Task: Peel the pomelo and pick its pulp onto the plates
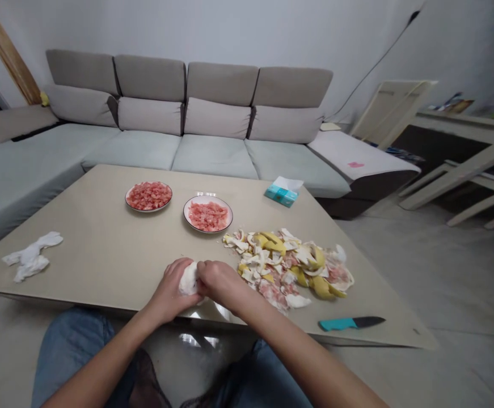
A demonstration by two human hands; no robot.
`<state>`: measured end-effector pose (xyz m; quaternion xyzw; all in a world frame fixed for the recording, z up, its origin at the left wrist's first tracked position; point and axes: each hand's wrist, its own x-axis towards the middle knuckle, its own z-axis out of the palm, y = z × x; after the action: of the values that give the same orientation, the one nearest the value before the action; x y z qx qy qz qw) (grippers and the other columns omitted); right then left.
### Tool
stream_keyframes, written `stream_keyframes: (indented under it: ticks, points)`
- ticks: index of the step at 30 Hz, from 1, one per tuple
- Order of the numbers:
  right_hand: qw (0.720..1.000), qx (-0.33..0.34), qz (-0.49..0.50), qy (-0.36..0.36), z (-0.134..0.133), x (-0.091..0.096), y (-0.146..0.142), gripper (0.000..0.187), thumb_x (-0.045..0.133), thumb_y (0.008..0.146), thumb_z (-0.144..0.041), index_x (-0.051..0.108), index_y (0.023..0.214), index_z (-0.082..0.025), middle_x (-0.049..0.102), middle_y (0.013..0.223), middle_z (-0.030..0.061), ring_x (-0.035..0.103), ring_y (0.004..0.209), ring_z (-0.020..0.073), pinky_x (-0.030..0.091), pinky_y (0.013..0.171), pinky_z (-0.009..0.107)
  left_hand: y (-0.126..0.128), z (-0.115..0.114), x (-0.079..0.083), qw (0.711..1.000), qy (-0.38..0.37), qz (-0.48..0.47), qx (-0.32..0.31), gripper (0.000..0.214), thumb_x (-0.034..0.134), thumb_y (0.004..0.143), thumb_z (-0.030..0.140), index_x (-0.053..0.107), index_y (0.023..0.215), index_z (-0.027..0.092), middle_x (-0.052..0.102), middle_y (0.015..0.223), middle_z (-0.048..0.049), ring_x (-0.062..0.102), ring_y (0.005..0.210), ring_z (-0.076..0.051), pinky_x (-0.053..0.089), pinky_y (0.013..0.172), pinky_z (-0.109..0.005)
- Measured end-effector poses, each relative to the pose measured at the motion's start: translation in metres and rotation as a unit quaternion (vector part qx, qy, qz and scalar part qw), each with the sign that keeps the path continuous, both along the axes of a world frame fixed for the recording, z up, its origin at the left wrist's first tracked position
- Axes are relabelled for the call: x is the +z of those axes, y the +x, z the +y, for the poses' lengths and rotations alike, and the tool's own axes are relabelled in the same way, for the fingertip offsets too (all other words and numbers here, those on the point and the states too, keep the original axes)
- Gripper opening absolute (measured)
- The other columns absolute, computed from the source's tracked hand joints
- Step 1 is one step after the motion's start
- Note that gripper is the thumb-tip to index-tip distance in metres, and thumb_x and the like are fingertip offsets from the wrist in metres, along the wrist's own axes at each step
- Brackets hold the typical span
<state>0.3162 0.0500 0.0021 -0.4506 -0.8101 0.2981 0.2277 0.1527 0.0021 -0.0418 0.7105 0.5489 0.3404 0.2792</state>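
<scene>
Both your hands are closed around a small white lump (188, 279). Your left hand (171, 286) is on one side and your right hand (216, 281) is on the other, with the fingers curled tight on it. I cannot tell if it is fruit in white skin or a bit of paper.

The lump sits right at the near edge of the big beige table (102, 249), just above your lap. If your grip slips, it could drop onto your jeans or the floor. If it is juicy and you squeeze hard, juice could squirt on you.

Just beside your right hand is a big heap of yellow and white peel with pink scraps (289, 263). Your right arm could bump it and push bits off the table.

The black-bladed knife with the teal handle (351, 323) lies near the front edge too, past the heap. A knock from your elbow could send it down by your legs.

The round white plate of pink fruit bits (148, 196) and the second plate beside it (208, 215) are well away, so they look safe.
</scene>
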Motion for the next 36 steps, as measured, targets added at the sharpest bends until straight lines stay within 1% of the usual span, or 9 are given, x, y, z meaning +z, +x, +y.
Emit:
stream_keyframes:
  ticks: [5, 11, 20, 25, 29, 31, 33, 35, 36]
  points:
    - [0.994, 0.065, -0.089, 0.023, 0.007, 0.008, 0.013, 0.014, 0.059, 0.071, -0.007, 0.064, 0.08, -0.016, 0.065, 0.072, 0.0046, 0.057, 0.068, 0.0165, 0.036, 0.063, 0.025, -0.003, -0.003, -0.002, 0.999, 0.004, 0.017, -0.027, 0.071, 0.076, 0.069, 0.032, 0.044, 0.132, 0.022, 0.048, 0.138, -0.0129, 0.04, 0.131, -0.031, 0.033, 0.111, -0.05]
    - [0.983, 0.107, -0.14, 0.047, -0.011, 0.023, 0.029, 0.023, 0.061, 0.076, -0.02, 0.06, 0.099, -0.017, 0.067, 0.083, 0.0044, 0.059, 0.07, 0.0158, 0.035, 0.061, 0.023, -0.006, -0.005, -0.003, 0.998, 0.015, 0.024, -0.053, 0.072, 0.075, 0.07, 0.03, 0.042, 0.134, 0.023, 0.046, 0.139, -0.0126, 0.04, 0.131, -0.032, 0.034, 0.11, -0.051]
    - [0.968, 0.12, -0.205, 0.087, -0.003, 0.008, 0.016, 0.02, 0.058, 0.075, -0.018, 0.058, 0.094, -0.016, 0.067, 0.073, 0.0068, 0.057, 0.062, 0.0183, 0.029, 0.056, 0.025, -0.007, 0.0, 0.0, 0.996, 0.014, 0.034, -0.08, 0.073, 0.075, 0.071, 0.032, 0.041, 0.135, 0.025, 0.047, 0.138, -0.0124, 0.04, 0.131, -0.032, 0.034, 0.11, -0.052]
    - [0.977, 0.151, -0.118, 0.09, 0.002, 0.004, 0.018, 0.01, 0.056, 0.07, -0.012, 0.058, 0.077, -0.019, 0.058, 0.062, -0.0018, 0.047, 0.056, 0.0119, 0.027, 0.055, 0.023, -0.01, 0.0, -0.001, 0.997, 0.007, 0.027, -0.073, 0.072, 0.074, 0.072, 0.037, 0.042, 0.136, 0.025, 0.047, 0.139, -0.0124, 0.04, 0.131, -0.032, 0.034, 0.11, -0.052]
    - [0.998, 0.053, 0.044, 0.006, -0.002, -0.011, 0.02, 0.01, 0.058, 0.066, -0.012, 0.05, 0.064, -0.019, 0.048, 0.054, -0.0077, 0.043, 0.051, 0.0077, 0.028, 0.051, 0.018, -0.013, 0.001, -0.002, 0.996, 0.008, 0.026, -0.085, 0.071, 0.075, 0.072, 0.036, 0.043, 0.135, 0.023, 0.047, 0.139, -0.0126, 0.04, 0.132, -0.031, 0.034, 0.111, -0.051]
    - [0.987, -0.015, 0.141, -0.073, -0.004, -0.021, 0.02, 0.01, 0.057, 0.067, -0.015, 0.048, 0.064, -0.02, 0.045, 0.049, -0.0097, 0.043, 0.044, 0.007, 0.028, 0.046, 0.017, -0.014, 0.002, -0.002, 0.996, 0.005, 0.026, -0.089, 0.07, 0.074, 0.073, 0.035, 0.043, 0.135, 0.024, 0.046, 0.139, -0.0125, 0.039, 0.133, -0.031, 0.033, 0.112, -0.051]
    - [0.959, -0.051, 0.225, -0.164, -0.007, -0.029, 0.02, 0.007, 0.055, 0.072, -0.021, 0.049, 0.069, -0.021, 0.047, 0.046, -0.0105, 0.044, 0.038, 0.008, 0.03, 0.041, 0.017, -0.016, 0.002, -0.002, 0.996, 0.002, 0.026, -0.089, 0.07, 0.073, 0.073, 0.034, 0.042, 0.135, 0.024, 0.045, 0.139, -0.0127, 0.039, 0.133, -0.031, 0.033, 0.112, -0.052]
    - [0.938, -0.038, 0.264, -0.221, -0.009, -0.032, 0.023, 0.008, 0.054, 0.078, -0.028, 0.053, 0.078, -0.02, 0.05, 0.048, -0.0096, 0.047, 0.038, 0.0097, 0.035, 0.041, 0.019, -0.018, 0.002, -0.003, 0.995, 0.002, 0.027, -0.091, 0.07, 0.073, 0.074, 0.034, 0.041, 0.135, 0.024, 0.045, 0.14, -0.0132, 0.038, 0.134, -0.032, 0.032, 0.112, -0.053]
    - [0.941, -0.021, 0.259, -0.218, -0.01, -0.03, 0.025, 0.012, 0.054, 0.08, -0.03, 0.056, 0.084, -0.019, 0.053, 0.051, -0.0085, 0.05, 0.041, 0.0102, 0.038, 0.044, 0.02, -0.019, 0.002, -0.003, 0.995, 0.004, 0.027, -0.094, 0.07, 0.073, 0.074, 0.034, 0.041, 0.135, 0.024, 0.044, 0.14, -0.0133, 0.038, 0.134, -0.032, 0.032, 0.113, -0.053]
